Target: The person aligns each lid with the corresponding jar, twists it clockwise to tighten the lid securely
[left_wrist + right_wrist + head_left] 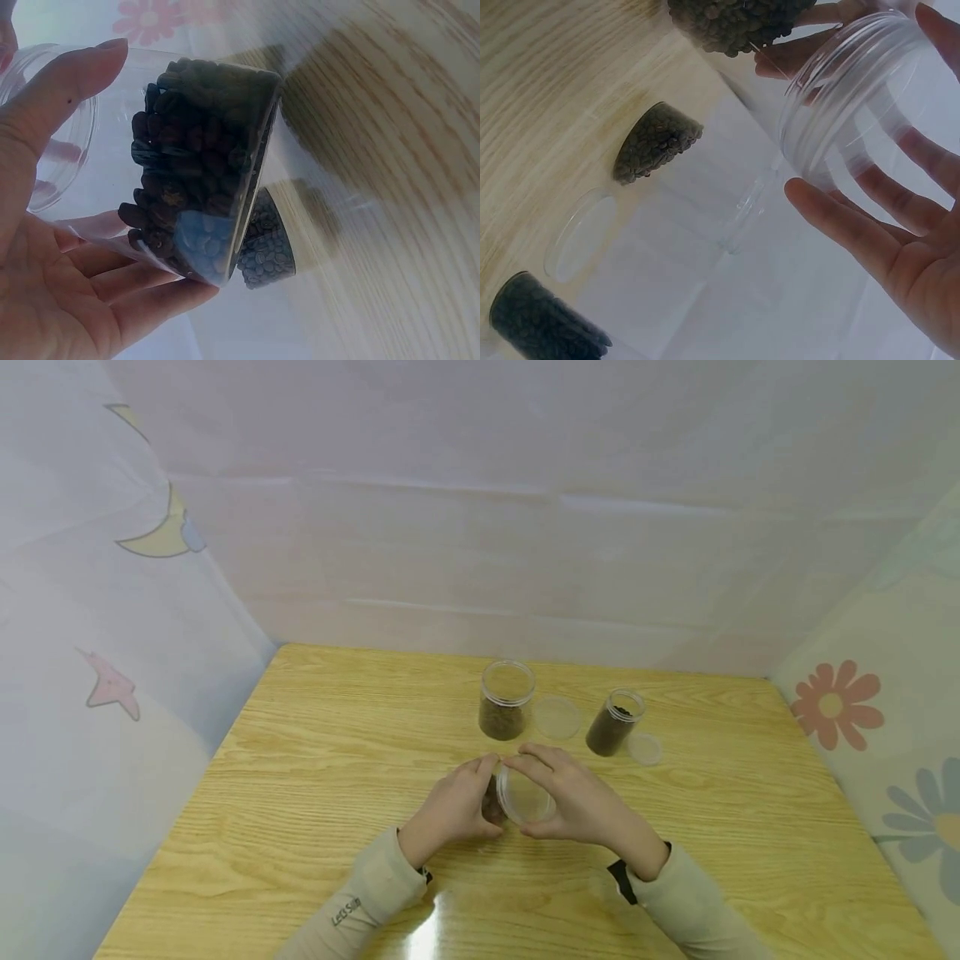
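Observation:
A clear jar part filled with dark brown coffee beans (pixel 199 142) lies tilted in my left hand (pixel 457 802), its mouth end toward the right. The left thumb is over its near side and the fingers curl beneath it. At the mouth end my right hand (pixel 573 793) curls thumb and fingers round a clear round lid (pixel 527 792). Screw ridges (pixel 840 82) show there in the right wrist view; I cannot tell whether the lid is threaded on. Fingers of the right hand show through the clear plastic.
Behind the hands stand a wider jar of beans (pixel 504 718) and a slimmer jar of beans (pixel 609 733), both uncovered. A larger clear lid (pixel 557 717) lies between them, and a smaller lid (pixel 645 748) to the right. Cloth walls border the wooden table (pixel 337 735).

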Demonstrator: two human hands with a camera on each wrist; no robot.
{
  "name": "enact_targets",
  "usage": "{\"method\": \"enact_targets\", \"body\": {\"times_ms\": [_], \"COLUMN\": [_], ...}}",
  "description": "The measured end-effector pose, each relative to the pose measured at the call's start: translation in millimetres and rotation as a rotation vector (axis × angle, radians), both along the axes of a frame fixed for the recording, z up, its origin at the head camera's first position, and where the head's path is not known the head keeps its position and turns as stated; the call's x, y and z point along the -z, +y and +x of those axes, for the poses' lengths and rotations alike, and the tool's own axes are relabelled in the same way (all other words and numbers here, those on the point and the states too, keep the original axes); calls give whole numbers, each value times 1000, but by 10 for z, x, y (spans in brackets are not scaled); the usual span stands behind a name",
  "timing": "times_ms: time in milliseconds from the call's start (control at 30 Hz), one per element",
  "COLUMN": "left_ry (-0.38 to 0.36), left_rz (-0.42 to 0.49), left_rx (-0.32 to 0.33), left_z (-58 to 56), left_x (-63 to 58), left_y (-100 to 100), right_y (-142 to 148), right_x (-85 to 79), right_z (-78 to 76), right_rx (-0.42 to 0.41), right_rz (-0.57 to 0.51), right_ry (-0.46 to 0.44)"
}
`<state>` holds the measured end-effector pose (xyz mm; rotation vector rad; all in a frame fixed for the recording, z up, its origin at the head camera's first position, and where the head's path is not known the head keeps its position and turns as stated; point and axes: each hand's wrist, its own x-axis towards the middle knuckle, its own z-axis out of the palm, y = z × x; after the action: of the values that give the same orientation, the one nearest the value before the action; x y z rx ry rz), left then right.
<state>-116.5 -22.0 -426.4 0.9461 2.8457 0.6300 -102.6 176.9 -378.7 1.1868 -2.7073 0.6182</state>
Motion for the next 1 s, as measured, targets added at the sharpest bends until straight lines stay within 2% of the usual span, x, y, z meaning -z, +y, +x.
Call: {"method": "enact_targets", "body": {"times_ms": [300,567,833,1000], "left_ry": [0,7,28,22], "left_rz": [-14,-13,-13,-8], "left_rx": [-13,-18,-17,-22], "left_z": [-5,2,9,15], "left_x": [14,16,21,15], "left_y": [14,26,30,37], "right_y": [-4,-23,-65,-95], "right_x": [6,23,55,61], "right_z": [-6,-8,19,46], "right_rx": [19,73,153,236], "right_rz": [-11,-21,-39,-23], "right_ry": [30,45,75,30]}}
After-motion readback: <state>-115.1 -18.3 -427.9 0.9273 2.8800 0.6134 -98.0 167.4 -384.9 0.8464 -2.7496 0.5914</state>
